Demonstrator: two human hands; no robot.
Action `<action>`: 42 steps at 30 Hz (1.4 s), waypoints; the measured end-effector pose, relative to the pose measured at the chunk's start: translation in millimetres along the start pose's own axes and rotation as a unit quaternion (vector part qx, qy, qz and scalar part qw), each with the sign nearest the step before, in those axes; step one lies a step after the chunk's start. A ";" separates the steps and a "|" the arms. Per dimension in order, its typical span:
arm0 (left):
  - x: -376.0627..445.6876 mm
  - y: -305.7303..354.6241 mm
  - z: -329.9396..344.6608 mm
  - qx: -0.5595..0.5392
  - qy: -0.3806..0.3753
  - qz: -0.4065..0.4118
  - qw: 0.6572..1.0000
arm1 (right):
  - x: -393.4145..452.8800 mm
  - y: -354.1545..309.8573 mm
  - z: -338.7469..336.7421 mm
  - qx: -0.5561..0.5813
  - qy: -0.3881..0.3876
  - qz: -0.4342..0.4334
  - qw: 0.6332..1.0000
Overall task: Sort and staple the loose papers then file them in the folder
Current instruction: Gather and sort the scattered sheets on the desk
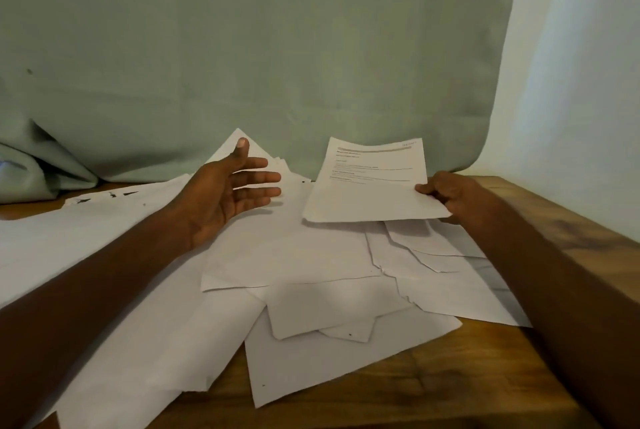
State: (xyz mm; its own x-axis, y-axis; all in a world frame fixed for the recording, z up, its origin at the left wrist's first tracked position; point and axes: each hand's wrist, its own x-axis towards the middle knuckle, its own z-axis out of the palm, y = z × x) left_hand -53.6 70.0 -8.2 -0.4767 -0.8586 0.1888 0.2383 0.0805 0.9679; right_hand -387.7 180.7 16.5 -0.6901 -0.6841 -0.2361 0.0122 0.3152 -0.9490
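Observation:
Several loose white papers lie scattered and overlapping across a wooden table. My right hand pinches the right edge of a printed sheet and holds it lifted above the pile, text side up. My left hand hovers over the papers to the left of that sheet, palm turned right, fingers straight and spread, holding nothing. No stapler or folder is in view.
A pale green cloth hangs behind the table and bunches up at the far left. A white wall stands at the right. Bare wood shows along the table's right side and front edge.

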 end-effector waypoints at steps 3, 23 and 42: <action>1.2 -1.9 2.3 -0.001 0.008 0.002 1.000 | 15.6 -0.4 1.9 0.135 0.004 -0.027 0.990; 2.8 -8.5 -1.5 0.075 0.021 0.001 0.997 | 33.5 27.5 31.6 -0.544 -0.067 -0.438 0.713; -2.4 -18.1 4.3 0.569 0.049 0.070 0.818 | 35.9 33.9 46.0 -0.432 -0.061 -0.449 0.780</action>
State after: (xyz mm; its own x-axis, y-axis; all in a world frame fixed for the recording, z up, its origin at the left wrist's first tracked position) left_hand -60.4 72.8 -25.5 -0.4293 -0.8324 0.3505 -0.6829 0.5531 0.4771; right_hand -378.7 136.6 -33.7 -0.0661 -0.9249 0.3744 -0.9646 -0.0368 -0.2611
